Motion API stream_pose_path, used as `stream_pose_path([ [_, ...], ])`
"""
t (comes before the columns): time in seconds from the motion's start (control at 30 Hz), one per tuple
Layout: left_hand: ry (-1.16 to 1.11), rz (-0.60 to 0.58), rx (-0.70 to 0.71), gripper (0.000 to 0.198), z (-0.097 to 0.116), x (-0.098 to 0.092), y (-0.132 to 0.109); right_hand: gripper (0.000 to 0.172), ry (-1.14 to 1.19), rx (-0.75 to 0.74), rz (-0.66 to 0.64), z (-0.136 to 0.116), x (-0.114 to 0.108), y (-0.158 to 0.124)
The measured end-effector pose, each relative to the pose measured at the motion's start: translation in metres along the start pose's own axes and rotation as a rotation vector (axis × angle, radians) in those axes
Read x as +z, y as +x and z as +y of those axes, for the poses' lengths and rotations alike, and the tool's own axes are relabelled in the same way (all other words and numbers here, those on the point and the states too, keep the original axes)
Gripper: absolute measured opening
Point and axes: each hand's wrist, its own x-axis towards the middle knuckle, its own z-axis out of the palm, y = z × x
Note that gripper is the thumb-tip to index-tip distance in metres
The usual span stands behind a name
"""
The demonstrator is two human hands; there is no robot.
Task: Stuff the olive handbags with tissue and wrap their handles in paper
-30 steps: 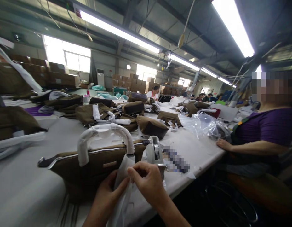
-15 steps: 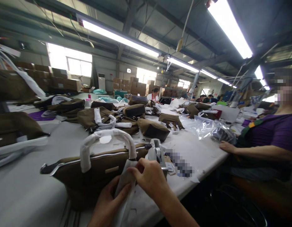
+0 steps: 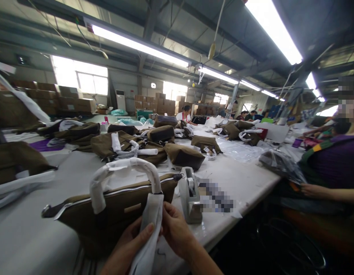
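An olive-brown handbag (image 3: 108, 219) with a silver zip stands upright on the table before me. One bag handle (image 3: 97, 191) arches over its top, wrapped in white paper. A second white-wrapped strip, which looks like the near handle (image 3: 154, 210), hangs down from a dark tab at the bag's right side. My left hand (image 3: 136, 238) is closed around this strip, thumb on the front. At its right edge, my right hand (image 3: 175, 229) is closed in a pinch, fingertips partly hidden. A grey tape dispenser (image 3: 190, 202) stands just beyond the right hand.
Several more brown bags (image 3: 185, 154) with white-wrapped handles lie across the white table (image 3: 62, 175). To the right, a person in a purple top (image 3: 331, 160) holds a clear plastic bag (image 3: 280, 164) with something dark in it. The table's edge runs diagonally at right.
My right hand has moved down along the strip from near its top. The person at right has drawn the plastic bag toward themself. My view has shifted slightly.
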Motion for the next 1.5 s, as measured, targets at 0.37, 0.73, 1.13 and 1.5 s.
stream_pose_path([
  [0.37, 0.043, 0.149, 0.016, 0.056, 0.009, 0.024, -0.01, 0.049, -0.26, -0.193, 0.17, 0.006, -0.01, -0.052],
  [0.73, 0.456, 0.377, 0.17, 0.061, -0.011, 0.032, -0.004, 0.011, -0.618, -0.338, 0.288, 0.061, 0.013, -0.081],
  [1.13, 0.436, 0.265, 0.135, 0.063, -0.014, 0.009, -0.014, 0.059, -0.205, 0.076, 0.162, 0.057, 0.002, -0.089],
  [1.5, 0.218, 0.39, 0.05, 0.073, -0.055, -0.017, -0.056, 0.041, -0.98, -0.589, 0.589, -0.033, -0.062, -0.063],
])
